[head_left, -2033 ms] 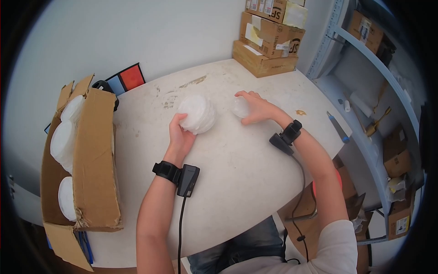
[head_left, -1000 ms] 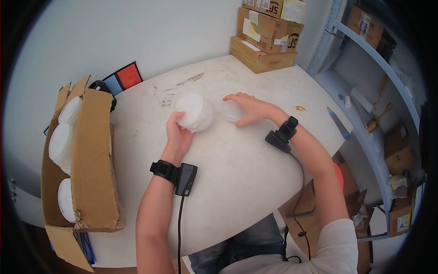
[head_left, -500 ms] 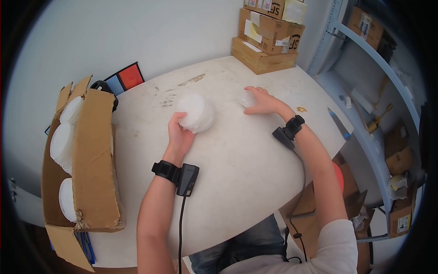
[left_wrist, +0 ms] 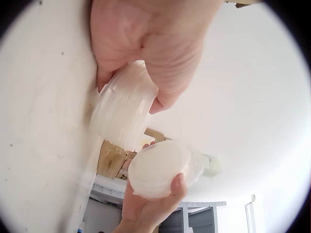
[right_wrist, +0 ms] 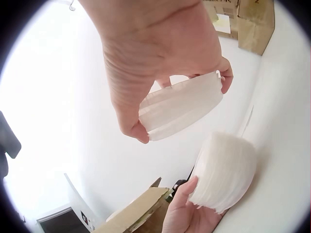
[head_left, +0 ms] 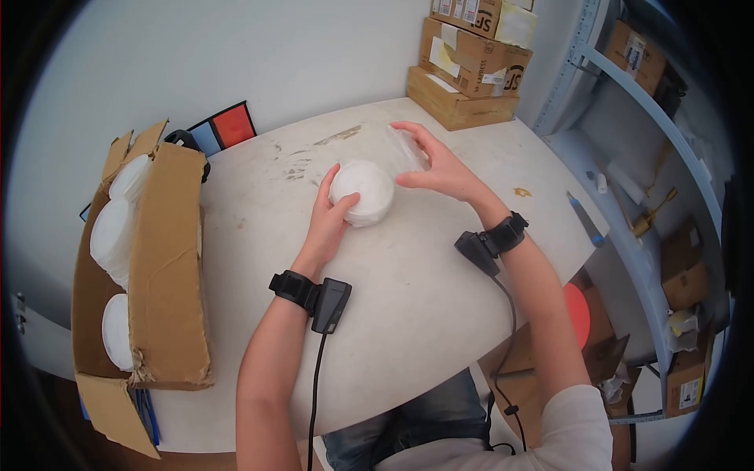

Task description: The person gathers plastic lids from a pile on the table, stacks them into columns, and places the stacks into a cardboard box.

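Note:
My left hand (head_left: pixel 326 224) grips a stack of round, translucent white lids (head_left: pixel 363 192) on the tabletop, thumb on the near face. In the left wrist view the many thin layers of that stack (left_wrist: pixel 124 107) show between thumb and fingers. Up and to its right, my right hand (head_left: pixel 444 169) holds a smaller clear stack (head_left: pixel 410 149) tilted above the table. The right wrist view shows this smaller stack (right_wrist: pixel 182 107) pinched at its edges by thumb and fingers, apart from the larger one (right_wrist: pixel 226 170).
An open cardboard box (head_left: pixel 169 267) with white round stacks (head_left: pixel 112 235) inside stands at the left. Taped cartons (head_left: pixel 471 63) are piled at the back. A blue-handled knife (head_left: pixel 585 220) lies near the right edge, beside a metal shelf (head_left: pixel 628 86). A red and blue panel (head_left: pixel 233 125) leans on the wall.
The larger stack has moved slightly right and turned, its round face now more toward the head camera. My right hand has come up and left with the smaller stack, which is now tilted.

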Tool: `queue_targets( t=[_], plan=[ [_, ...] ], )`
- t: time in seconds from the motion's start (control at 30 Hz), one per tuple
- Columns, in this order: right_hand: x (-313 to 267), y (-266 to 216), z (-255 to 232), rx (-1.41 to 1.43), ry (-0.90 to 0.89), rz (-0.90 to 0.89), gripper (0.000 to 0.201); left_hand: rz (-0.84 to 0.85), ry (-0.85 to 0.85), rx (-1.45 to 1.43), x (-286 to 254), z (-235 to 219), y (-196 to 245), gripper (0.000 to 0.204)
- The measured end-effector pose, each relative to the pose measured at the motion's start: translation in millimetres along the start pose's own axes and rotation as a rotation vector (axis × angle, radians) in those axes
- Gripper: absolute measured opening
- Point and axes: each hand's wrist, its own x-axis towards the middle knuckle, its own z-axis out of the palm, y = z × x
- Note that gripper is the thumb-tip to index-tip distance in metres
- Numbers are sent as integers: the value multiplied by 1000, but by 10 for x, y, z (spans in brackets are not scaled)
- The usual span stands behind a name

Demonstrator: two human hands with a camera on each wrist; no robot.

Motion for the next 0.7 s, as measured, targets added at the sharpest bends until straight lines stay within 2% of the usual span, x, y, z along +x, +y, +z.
queue_targets(
  t=[0.03, 0.13, 0.2, 0.23, 0.3, 0.37, 0.43, 0.47, 0.53, 0.57, 0.63, 0.67, 0.7],
  plan=[
    [34, -50, 99, 3, -1, -1, 74, 13, -64, 20, -3, -4, -2, 62],
    [93, -92, 288, 41, -41, -81, 72, -25, -107, 61, -16, -27, 14, 62],
    [91, -30, 324, 551, -11, 32, 71, 12, -78, 73, 41, -76, -63, 61],
    [76, -21, 303, 549, -17, 31, 71, 43, -54, 78, 67, -96, -106, 61],
    [-7, 4, 226, 1243, -142, 189, 65, 47, -31, 77, 45, -55, -91, 62],
    [-94, 107, 194, 1309, -119, 177, 65, 48, -11, 79, 73, -92, -128, 64],
    [-182, 205, 161, 1375, -95, 162, 65, 230, 65, 715, 167, -204, -258, 68],
    [-231, 240, 138, 1350, -65, 195, 65, 230, 65, 714, 146, -173, -230, 68],
    [-328, 255, 134, 1329, -37, 224, 64, 394, 283, 1130, 36, -34, -47, 79],
    [-369, 251, 153, 1235, -26, 246, 64, 398, 289, 1135, -38, 78, 97, 79],
    [-428, 237, 223, 1153, -21, 264, 65, 612, -29, 983, -216, 355, 365, 90],
    [-446, 213, 272, 1040, -59, 234, 68, 610, -25, 993, -296, 458, 405, 90],
    [-464, 183, 317, 927, -94, 205, 72, 697, -145, 1133, -391, 552, 412, 99]
  ],
)
